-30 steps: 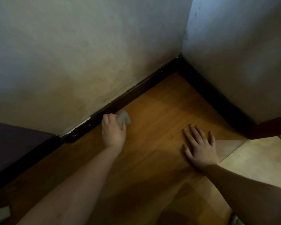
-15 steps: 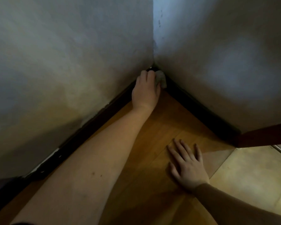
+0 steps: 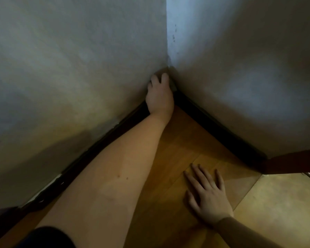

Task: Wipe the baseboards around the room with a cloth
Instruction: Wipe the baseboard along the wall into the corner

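My left hand reaches into the room's corner and presses a small pale cloth against the dark baseboard there; only the cloth's edge shows beside the fingers. The dark baseboard runs along the right wall from the corner, and another stretch of baseboard runs down the left wall, partly hidden by my forearm. Flat on the wooden floor, my right hand rests with fingers spread, holding nothing.
Two pale walls meet at the corner. A dark reddish door edge juts in at the right. Lighter tiled floor begins at the lower right. Chipped white paint shows on the left baseboard top.
My left hand slid the cloth along the left baseboard up into the corner and now sits slightly higher there. My right hand stayed flat on the floor.
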`<action>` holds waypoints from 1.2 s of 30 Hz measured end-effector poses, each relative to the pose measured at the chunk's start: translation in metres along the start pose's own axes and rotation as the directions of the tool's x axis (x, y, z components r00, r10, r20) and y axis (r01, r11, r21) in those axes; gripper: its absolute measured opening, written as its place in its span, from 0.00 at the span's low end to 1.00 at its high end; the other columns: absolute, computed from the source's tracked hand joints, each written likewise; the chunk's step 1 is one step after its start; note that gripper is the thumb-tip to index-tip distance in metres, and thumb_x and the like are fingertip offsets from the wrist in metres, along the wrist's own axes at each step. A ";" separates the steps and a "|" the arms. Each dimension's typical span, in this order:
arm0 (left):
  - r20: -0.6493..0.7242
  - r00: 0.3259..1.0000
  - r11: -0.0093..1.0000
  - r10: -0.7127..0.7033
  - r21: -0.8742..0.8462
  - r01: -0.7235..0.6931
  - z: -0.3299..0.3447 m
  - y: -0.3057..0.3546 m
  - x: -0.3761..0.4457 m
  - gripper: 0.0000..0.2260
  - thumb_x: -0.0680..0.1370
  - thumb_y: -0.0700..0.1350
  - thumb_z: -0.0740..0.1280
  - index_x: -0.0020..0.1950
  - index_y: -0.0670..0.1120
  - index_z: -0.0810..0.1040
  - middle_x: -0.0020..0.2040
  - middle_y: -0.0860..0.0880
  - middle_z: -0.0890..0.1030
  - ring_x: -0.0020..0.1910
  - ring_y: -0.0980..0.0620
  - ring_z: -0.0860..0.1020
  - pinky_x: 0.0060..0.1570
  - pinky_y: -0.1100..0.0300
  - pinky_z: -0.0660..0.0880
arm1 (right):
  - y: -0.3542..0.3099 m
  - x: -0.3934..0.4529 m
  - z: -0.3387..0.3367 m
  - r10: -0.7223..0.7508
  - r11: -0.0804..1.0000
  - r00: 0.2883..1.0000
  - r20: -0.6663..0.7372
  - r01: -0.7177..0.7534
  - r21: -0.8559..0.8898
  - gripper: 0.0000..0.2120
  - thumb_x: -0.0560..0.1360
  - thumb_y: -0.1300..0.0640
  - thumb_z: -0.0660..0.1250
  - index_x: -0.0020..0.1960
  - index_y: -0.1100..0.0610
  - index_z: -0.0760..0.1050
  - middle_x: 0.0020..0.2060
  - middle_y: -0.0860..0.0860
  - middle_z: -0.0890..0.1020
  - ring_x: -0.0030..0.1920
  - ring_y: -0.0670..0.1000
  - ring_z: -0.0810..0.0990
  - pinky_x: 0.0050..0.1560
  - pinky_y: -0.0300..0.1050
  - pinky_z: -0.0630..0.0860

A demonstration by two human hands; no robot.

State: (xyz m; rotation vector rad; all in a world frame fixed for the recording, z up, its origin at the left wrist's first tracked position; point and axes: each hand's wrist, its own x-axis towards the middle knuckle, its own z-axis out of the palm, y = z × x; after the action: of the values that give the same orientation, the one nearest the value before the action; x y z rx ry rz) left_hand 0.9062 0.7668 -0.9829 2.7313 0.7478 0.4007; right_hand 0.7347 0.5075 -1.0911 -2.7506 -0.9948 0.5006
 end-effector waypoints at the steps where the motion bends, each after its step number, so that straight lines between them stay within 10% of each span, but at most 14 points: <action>1: -0.008 1.000 1.000 -0.004 0.004 0.004 -0.003 -0.005 -0.005 0.11 0.81 0.41 0.62 0.64 0.45 0.71 0.63 0.40 0.71 0.59 0.40 0.74 0.40 0.56 0.69 | -0.001 0.000 -0.001 0.003 1.000 1.000 0.005 -0.003 -0.001 0.29 0.79 0.35 0.50 0.78 0.38 0.51 0.78 0.44 0.56 0.78 0.50 0.53 0.74 0.65 0.46; 26: 0.105 0.994 0.954 -0.025 0.301 -0.008 -0.148 -0.272 -0.227 0.06 0.78 0.41 0.70 0.51 0.41 0.76 0.48 0.39 0.73 0.45 0.40 0.74 0.38 0.50 0.74 | 0.004 0.000 -0.002 -0.016 0.995 1.000 0.000 0.016 -0.097 0.33 0.77 0.29 0.38 0.79 0.38 0.42 0.79 0.46 0.50 0.79 0.50 0.48 0.76 0.62 0.41; 36: 0.260 0.963 0.955 -0.067 0.296 -0.013 -0.130 -0.285 -0.242 0.07 0.79 0.39 0.66 0.56 0.39 0.75 0.54 0.34 0.72 0.53 0.34 0.73 0.38 0.43 0.74 | -0.016 0.008 -0.028 0.085 0.976 0.956 0.280 -0.023 -0.217 0.52 0.65 0.18 0.51 0.77 0.39 0.31 0.78 0.46 0.34 0.78 0.50 0.36 0.76 0.61 0.42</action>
State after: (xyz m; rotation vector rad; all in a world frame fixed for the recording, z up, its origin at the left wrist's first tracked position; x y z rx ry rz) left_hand 0.5336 0.8995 -1.0053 2.9608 0.8259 -0.0984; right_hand 0.7418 0.5234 -1.0630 -2.9589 -1.0940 0.8741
